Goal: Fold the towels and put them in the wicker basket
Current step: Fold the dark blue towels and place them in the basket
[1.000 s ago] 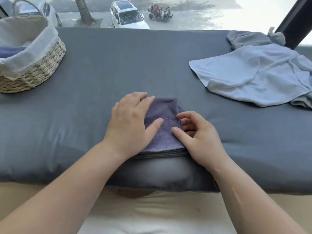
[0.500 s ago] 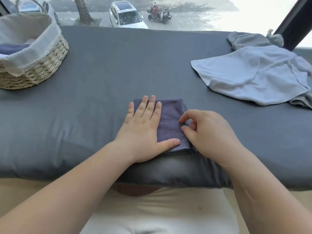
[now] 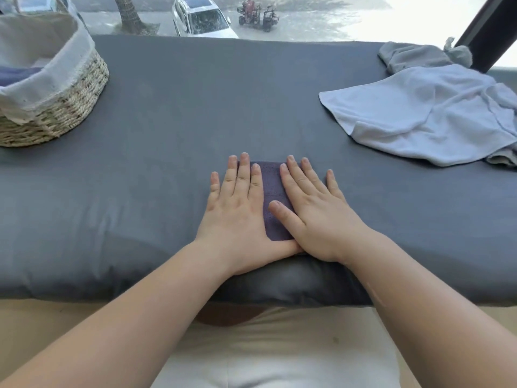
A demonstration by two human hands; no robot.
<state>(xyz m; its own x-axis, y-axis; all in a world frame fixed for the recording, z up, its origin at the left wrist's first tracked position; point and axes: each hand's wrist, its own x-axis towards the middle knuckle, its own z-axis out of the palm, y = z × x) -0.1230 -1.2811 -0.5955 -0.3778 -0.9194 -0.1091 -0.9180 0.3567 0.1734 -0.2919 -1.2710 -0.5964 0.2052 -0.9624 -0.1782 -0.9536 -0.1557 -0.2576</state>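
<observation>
A small folded purple-grey towel (image 3: 273,197) lies near the front edge of the grey padded surface (image 3: 223,102). My left hand (image 3: 240,217) lies flat on its left side, fingers spread. My right hand (image 3: 310,211) lies flat on its right side, so only a strip of towel shows between them. The wicker basket (image 3: 58,107) with a white cloth liner stands at the far left, a dark blue towel (image 3: 16,75) inside it. A light blue unfolded towel (image 3: 425,110) lies spread at the right.
A grey crumpled towel (image 3: 414,56) lies behind the light blue one at the back right, and another grey piece (image 3: 503,159) peeks out at the right edge. A dark window post (image 3: 486,32) rises at the back right. Behind the surface a window shows a street with a car.
My right hand has opened from a pinch at the towel's right edge and now lies flat on it. My left hand stays flat on the left side.
</observation>
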